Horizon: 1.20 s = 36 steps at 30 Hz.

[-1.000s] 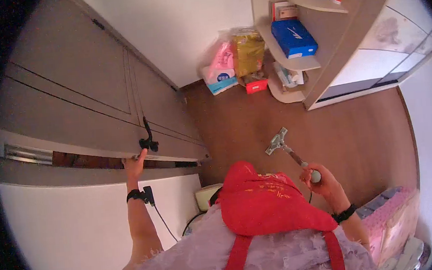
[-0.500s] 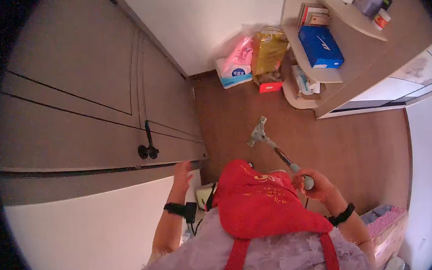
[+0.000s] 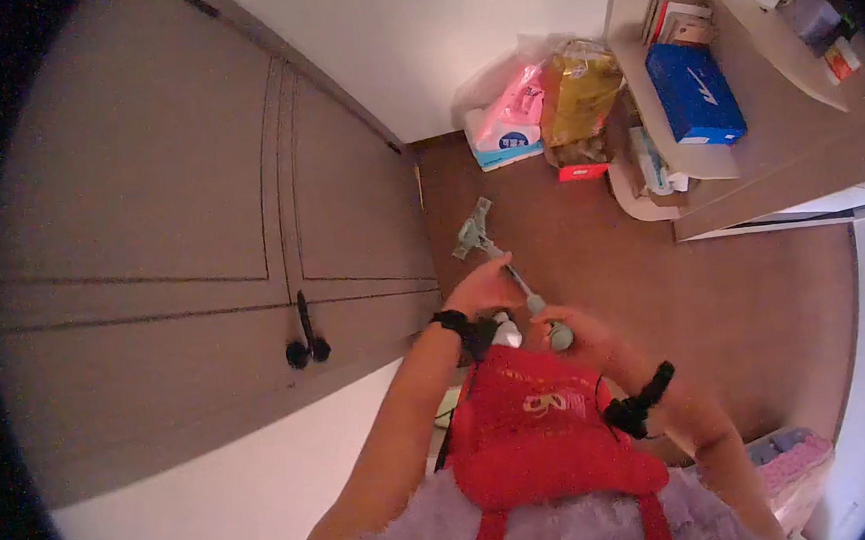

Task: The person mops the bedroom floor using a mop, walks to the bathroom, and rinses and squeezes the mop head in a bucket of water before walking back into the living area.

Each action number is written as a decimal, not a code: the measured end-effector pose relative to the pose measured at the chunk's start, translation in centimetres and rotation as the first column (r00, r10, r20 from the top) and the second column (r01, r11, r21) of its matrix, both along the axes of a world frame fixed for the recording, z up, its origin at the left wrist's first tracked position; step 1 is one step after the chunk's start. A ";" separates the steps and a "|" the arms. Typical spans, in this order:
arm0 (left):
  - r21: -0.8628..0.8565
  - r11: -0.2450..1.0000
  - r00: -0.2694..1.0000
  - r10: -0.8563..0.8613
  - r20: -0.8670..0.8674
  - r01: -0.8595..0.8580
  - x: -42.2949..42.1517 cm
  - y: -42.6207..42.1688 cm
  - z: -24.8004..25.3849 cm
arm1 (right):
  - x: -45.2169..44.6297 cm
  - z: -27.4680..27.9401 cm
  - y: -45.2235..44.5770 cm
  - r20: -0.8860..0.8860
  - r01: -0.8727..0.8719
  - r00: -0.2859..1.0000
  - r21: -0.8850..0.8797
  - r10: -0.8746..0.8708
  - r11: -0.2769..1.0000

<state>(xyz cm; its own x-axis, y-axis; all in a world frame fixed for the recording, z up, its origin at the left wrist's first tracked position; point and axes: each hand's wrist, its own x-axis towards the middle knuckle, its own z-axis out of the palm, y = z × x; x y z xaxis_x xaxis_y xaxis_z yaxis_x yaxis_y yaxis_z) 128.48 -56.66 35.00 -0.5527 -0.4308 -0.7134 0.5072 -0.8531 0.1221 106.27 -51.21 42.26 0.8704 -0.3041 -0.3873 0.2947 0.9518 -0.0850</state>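
Note:
A grey squeegee (image 3: 472, 235) with a T-shaped head and a long handle is held out in front of me, above the brown floor. My right hand (image 3: 577, 332) is wrapped round the rear of the handle, whose rounded grey end shows past the fingers. Nearer the head, my left hand (image 3: 482, 289) has its fingers on the thin shaft, covering part of it. Both wrists wear black straps. Below the hands is the red apron (image 3: 552, 402) on my body.
To the left stands a grey door (image 3: 156, 189) with a black handle (image 3: 307, 334). Bagged packages (image 3: 511, 124) lie against the far wall. A curved shelf unit (image 3: 710, 155) on the right holds a blue box (image 3: 696, 93). Behind my right arm is a pink-topped box (image 3: 797, 460).
My left hand has come from beside the door to the squeegee's shaft. My right hand and the squeegee have shifted left and slightly farther forward. The view has shifted too.

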 end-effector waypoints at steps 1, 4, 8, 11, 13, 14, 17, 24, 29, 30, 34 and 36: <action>-0.068 0.997 0.999 0.035 0.040 -0.033 0.5 -0.7 -3.1 | 1.2 -0.7 -0.2 0.110 0.037 0.992 0.254 -0.067 0.966; -0.164 0.983 0.979 0.113 0.169 -0.085 2.7 -1.4 -12.0 | 3.3 -3.6 -0.6 0.161 0.073 0.976 0.396 -0.147 0.916; -0.034 0.999 0.931 0.010 0.365 0.002 6.0 -4.4 -16.5 | 7.0 -8.9 -1.0 0.025 0.119 0.987 0.553 -0.159 0.824; -0.046 0.998 0.886 -0.026 0.463 0.053 9.0 -6.6 -19.5 | 11.0 -12.8 -1.4 0.080 0.140 0.975 0.505 -0.208 0.852; -0.070 0.996 0.908 -0.027 0.418 0.061 11.8 -8.0 -22.5 | 14.0 -15.1 -2.1 0.040 0.162 0.977 0.504 -0.210 0.849; -0.083 0.995 0.886 -0.011 0.463 0.055 13.0 -8.9 -22.6 | 15.6 -16.1 -2.7 0.020 0.169 0.978 0.500 -0.206 0.850; -0.110 0.993 0.778 0.043 0.627 0.034 16.3 -12.0 -22.7 | 21.6 -20.4 -4.3 0.083 0.210 0.960 0.422 -0.269 0.882; 0.305 0.174 -0.215 -0.400 0.891 0.937 24.2 -16.8 -27.5 | 34.2 -24.2 -4.5 -0.197 0.102 0.979 0.266 -0.050 0.959; 0.467 -0.804 -0.549 0.218 0.807 0.368 25.2 -15.1 -34.8 | 35.1 -25.7 -2.0 -0.325 0.144 0.945 0.317 -0.036 0.937; 0.483 -0.745 -0.447 0.276 0.851 0.460 25.1 -14.4 -35.3 | 34.4 -26.2 -1.6 -0.356 0.157 0.933 0.262 -0.056 0.952; 0.478 -0.608 -0.315 0.362 0.877 0.634 24.8 -12.1 -37.1 | 31.7 -24.8 -1.2 -0.460 0.145 0.888 0.243 -0.018 0.959; 0.466 -0.613 -0.327 0.333 0.885 0.637 23.8 -11.8 -36.3 | 30.5 -23.6 -1.3 -0.483 0.126 0.876 0.219 -0.005 0.968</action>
<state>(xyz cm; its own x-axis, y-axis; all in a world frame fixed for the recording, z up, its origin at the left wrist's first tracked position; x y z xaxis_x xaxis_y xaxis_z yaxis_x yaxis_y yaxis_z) 152.25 -68.44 -1.30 -0.5914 -0.4308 -0.6817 -0.6246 0.7794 0.0494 136.73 -52.52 18.68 0.5436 -0.2006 -0.8151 0.3385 0.9409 -0.0058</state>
